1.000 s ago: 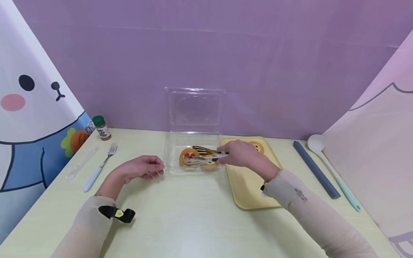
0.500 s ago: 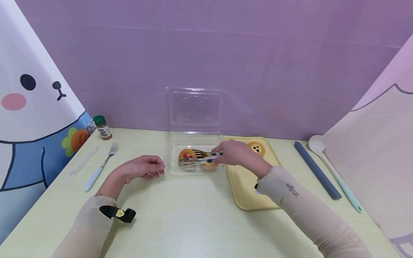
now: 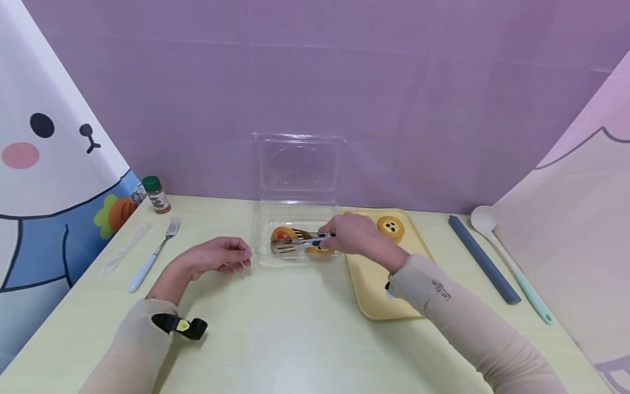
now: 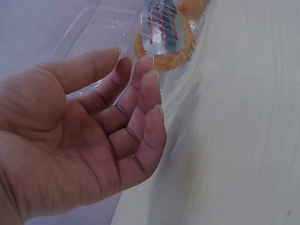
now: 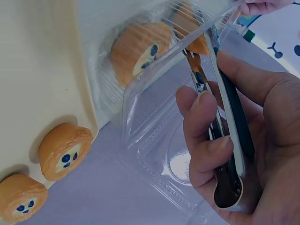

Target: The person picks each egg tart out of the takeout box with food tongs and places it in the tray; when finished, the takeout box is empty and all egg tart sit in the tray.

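Observation:
In the head view, my right hand (image 3: 351, 234) grips metal tongs (image 3: 312, 239) with slotted heads. Their heads are inside a hinged clear plastic container (image 3: 300, 210), at a round bun with red topping (image 3: 281, 233). One head covers part of that bun in the left wrist view. Beside it, partly under the tongs, lies a bun with dark dots (image 5: 140, 51). My left hand (image 3: 219, 256) is at the container's left edge; thumb and forefinger pinch the rim, the other fingers loosely bent. The container's lid (image 3: 300, 164) stands up at the back.
A yellow tray (image 3: 379, 301) right of the container bears two dotted buns (image 5: 65, 151), one hidden by my hand in the head view. Left lie a fork (image 3: 153, 257), clear plastic cutlery (image 3: 125, 250) and a green-capped jar (image 3: 156, 195). Right are a blue bar (image 3: 482, 258) and a spoon (image 3: 512, 262).
My right hand has moved a little left with the tongs, and the tong heads are closer together. The red-topped bun sits slightly further left. My left hand stays at the rim.

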The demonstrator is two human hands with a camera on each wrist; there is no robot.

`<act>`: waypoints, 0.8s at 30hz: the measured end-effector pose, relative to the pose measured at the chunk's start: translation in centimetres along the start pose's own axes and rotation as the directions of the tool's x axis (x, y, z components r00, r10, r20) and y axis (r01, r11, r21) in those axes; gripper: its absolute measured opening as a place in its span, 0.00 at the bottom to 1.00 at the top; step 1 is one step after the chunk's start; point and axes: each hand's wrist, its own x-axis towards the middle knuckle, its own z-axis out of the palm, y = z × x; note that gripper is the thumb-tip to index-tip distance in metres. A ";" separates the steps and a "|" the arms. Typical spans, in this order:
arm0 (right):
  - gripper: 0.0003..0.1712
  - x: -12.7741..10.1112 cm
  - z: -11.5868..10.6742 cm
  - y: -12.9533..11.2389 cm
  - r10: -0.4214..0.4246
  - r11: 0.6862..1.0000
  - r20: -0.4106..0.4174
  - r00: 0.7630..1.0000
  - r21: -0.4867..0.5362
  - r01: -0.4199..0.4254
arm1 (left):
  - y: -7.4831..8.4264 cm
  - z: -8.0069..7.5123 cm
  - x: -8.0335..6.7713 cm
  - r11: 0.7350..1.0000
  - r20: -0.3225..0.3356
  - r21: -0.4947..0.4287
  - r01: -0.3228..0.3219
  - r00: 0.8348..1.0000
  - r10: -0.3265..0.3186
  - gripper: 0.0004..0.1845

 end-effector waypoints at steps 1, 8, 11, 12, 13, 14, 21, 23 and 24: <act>0.24 0.0 0.0 0.0 0.000 1.000 -0.002 1.000 -0.003 0.000 | 0.0 0.0 0.0 1.000 -0.001 0.000 0.001 1.000 -0.001 0.16; 0.24 0.1 0.3 0.0 0.008 1.000 -0.012 1.000 -0.006 -0.008 | 0.0 0.0 0.0 1.000 0.002 -0.003 0.003 1.000 -0.003 0.17; 0.23 0.0 0.3 -0.1 0.005 1.000 -0.021 1.000 -0.004 -0.005 | 0.1 0.0 0.0 1.000 0.001 -0.004 0.005 1.000 -0.005 0.16; 0.23 0.0 0.4 -0.1 0.001 1.000 -0.027 1.000 -0.006 -0.001 | 0.1 0.0 0.0 1.000 0.001 -0.004 0.005 1.000 -0.005 0.16; 0.23 -0.1 0.4 -0.1 -0.005 1.000 -0.034 0.999 -0.006 0.005 | 0.1 0.0 0.0 1.000 0.000 -0.003 0.005 1.000 -0.005 0.16; 0.22 -0.2 0.5 -0.1 -0.012 1.000 -0.043 0.999 -0.006 0.012 | 0.1 0.0 0.0 1.000 -0.002 -0.003 0.005 1.000 -0.005 0.16; 0.20 -0.8 1.2 0.1 -0.053 0.998 -0.134 0.990 0.012 0.055 | 0.0 0.0 0.1 1.000 -0.002 -0.002 0.004 1.000 -0.004 0.16; 0.20 -1.0 1.4 0.2 -0.048 0.998 -0.151 0.987 0.035 0.054 | 0.0 0.0 0.1 1.000 -0.001 -0.002 0.003 1.000 -0.003 0.16; 0.19 -1.0 1.5 0.3 -0.045 0.998 -0.162 0.986 0.046 0.053 | 0.0 0.0 0.1 1.000 -0.001 -0.002 0.003 1.000 -0.003 0.16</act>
